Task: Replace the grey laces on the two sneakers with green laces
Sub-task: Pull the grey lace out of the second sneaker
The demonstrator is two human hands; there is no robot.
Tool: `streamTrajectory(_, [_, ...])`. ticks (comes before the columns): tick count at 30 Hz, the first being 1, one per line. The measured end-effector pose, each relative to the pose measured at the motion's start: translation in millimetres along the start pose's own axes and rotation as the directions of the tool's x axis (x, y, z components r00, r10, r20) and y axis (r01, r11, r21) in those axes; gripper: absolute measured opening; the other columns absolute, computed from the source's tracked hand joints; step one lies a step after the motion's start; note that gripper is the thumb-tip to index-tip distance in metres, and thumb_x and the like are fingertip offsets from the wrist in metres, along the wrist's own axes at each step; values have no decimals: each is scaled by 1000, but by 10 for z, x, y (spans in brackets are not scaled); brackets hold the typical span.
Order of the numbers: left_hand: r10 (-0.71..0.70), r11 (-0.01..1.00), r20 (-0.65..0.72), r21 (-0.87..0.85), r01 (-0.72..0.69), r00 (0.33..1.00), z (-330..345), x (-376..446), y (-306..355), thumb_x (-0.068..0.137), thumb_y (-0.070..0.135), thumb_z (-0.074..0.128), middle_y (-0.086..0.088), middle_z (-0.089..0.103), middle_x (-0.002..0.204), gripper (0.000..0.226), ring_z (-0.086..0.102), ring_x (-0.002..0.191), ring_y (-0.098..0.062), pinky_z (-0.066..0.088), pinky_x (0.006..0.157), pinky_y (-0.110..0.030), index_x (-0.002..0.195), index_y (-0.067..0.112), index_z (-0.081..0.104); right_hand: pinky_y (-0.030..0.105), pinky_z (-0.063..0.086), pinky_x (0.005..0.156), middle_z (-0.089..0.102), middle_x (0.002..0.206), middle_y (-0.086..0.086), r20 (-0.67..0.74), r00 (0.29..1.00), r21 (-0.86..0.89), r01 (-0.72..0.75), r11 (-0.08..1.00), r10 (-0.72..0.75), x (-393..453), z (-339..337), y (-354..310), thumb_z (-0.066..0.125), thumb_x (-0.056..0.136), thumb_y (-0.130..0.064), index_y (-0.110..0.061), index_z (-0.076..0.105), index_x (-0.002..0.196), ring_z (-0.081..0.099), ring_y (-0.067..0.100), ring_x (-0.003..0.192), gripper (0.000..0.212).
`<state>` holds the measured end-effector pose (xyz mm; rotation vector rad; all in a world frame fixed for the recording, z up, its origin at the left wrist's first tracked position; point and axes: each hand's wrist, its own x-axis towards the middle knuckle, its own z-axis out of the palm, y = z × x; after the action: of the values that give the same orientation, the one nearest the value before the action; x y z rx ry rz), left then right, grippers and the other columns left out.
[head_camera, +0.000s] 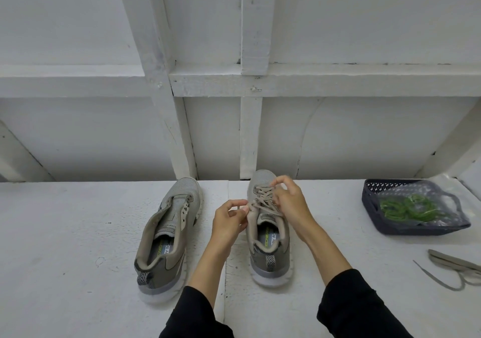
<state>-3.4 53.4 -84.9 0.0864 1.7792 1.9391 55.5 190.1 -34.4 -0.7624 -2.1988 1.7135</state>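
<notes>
Your black sleeves run off the bottom edge. Your left hand (229, 220) and right hand (289, 199) pinch the grey lace (263, 198) on the right-side grey mesh sneaker (269, 249); your fingers hide part of the lacing. Coiled green laces (406, 207) lie in the dark woven basket (395, 227), blurred under plastic.

The insole of the right sneaker (268, 236) carried lettering running lengthwise: yellow-green brand letters that could be made out only in part as "SCHE", and beside them grey letters "RY FO", the rest hidden under the collar. The insole of the left sneaker (166, 233) showed the same partly hidden print, reading "CHE" and "RY FO". No other text was legible.
</notes>
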Motion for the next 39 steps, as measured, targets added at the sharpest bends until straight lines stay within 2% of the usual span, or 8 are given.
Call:
streamTrajectory(5, [7, 1000, -30, -11, -8, 1000, 34, 2, -30, 95, 8, 58, -15, 69, 93, 10, 67, 82, -17, 54, 66, -21, 104, 7, 64, 30, 32, 66, 60, 74, -7, 206, 957, -805, 285, 519, -206, -90, 7, -55, 46, 88, -40, -25, 60, 73, 54, 21, 75, 25])
streamTrajectory(11, [15, 999, -64, -32, -17, 998, -18, 2, -60, 95, 7, 58, -11, 65, 83, 15, 63, 72, -13, 55, 63, -19, 108, 2, 62, 35, 52, 83, 65, 95, 1, 124, 978, -59, 179, 982, -170, -24, 15, -28, 50, 98, -19, -16, 55, 75, 62, 17, 89, 24])
streamTrajectory(14, [13, 999, -48, -34, -15, 999, -26, -2, -61, 95, 9, 59, -10, 66, 84, 11, 64, 71, -11, 55, 65, -20, 104, 5, 64, 38, 57, 78, 65, 72, 5, 120, 988, 347, 54, 936, -101, -40, -63, -76, 36, 104, -17, -10, 45, 79, 66, 20, 67, 28])
streamTrajectory(18, [46, 999, -52, 21, -45, 998, 17, -5, -84, 93, 15, 63, -15, 70, 93, 9, 68, 77, -14, 53, 65, -21, 100, 10, 65, 30, 39, 56, 45, 63, -2, 109, 970, -259, 238, 936, -216, -42, -60, -78, 37, 103, -27, -13, 46, 84, 40, 12, 55, 25])
streamTrajectory(22, [44, 999, -20, 11, -44, 999, 21, -19, -60, 94, 12, 61, -15, 71, 91, 6, 69, 79, -17, 55, 67, -23, 99, 11, 63, 30, 36, 66, 62, 92, -1, 253, 920, -797, 374, 473, -300, -84, -3, -88, 52, 94, -34, -22, 61, 94, 57, 23, 84, 16])
streamTrajectory(31, [23, 1000, -74, -14, -24, 997, -25, -14, -78, 92, 11, 63, -12, 66, 83, 8, 63, 69, -16, 54, 64, -24, 98, 7, 58, 23, 34, 57, 50, 74, 4, -180, 978, -50, 94, 994, -101, -35, -165, -45, 47, 93, -11, -8, 50, 71, 49, 17, 72, 22])
streamTrajectory(36, [87, 995, -114, 68, -79, 990, -27, -16, -106, 91, 16, 65, -14, 68, 89, 6, 65, 73, -18, 55, 67, -29, 91, 13, 60, 35, 38, 73, 59, 96, 11, -259, 960, -747, -131, 652, -104, -74, -363, 208, 44, 94, -17, -6, 60, 91, 52, 28, 90, 20])
streamTrajectory(39, [198, 959, -115, 230, -168, 974, 13, -38, -91, 91, 21, 66, -7, 69, 88, 7, 67, 74, -18, 59, 72, -37, 88, 19, 60, 40, 36, 88, 55, 114, 9, -228, 961, -734, -65, 676, -156, -133, -268, 323, 47, 95, -20, -8, 58, 113, 45, 29, 110, 24])
